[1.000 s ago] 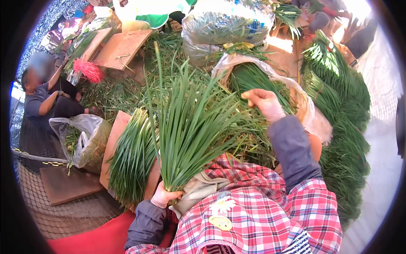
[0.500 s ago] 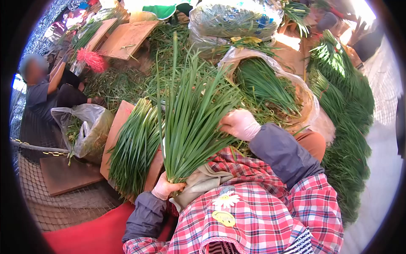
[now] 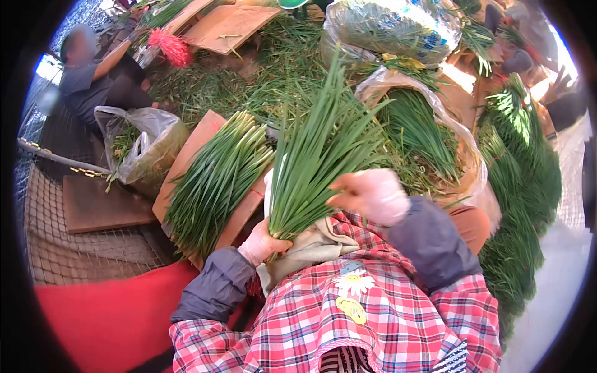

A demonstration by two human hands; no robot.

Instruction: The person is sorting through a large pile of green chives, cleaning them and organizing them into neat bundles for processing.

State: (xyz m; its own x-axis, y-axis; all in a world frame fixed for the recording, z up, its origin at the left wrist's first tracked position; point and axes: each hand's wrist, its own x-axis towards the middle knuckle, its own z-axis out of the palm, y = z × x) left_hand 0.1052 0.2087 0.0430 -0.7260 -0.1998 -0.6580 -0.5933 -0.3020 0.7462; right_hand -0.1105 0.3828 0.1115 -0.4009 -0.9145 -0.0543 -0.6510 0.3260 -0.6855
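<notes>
- A long pile of greens (image 3: 521, 205) runs down the right side.
- An open plastic bag (image 3: 476, 155) with greens inside lies beyond the right hand (image 3: 375, 196).
- A board (image 3: 191, 145), to the left, bears a thick stack of stalks (image 3: 217, 177).
- The held bunch (image 3: 320, 152) rises between board and bag, leaves fanning upward.
- That right hand, blurred, is beside the bunch, fingers bent; I cannot tell whether they pinch a leaf.
- The left hand (image 3: 264, 244) wraps its fingers round the bunch's base.

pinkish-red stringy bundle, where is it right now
In the head view, upper left: the pinkish-red stringy bundle shows between the seated person in dark clothes and a broad brown board.
</notes>
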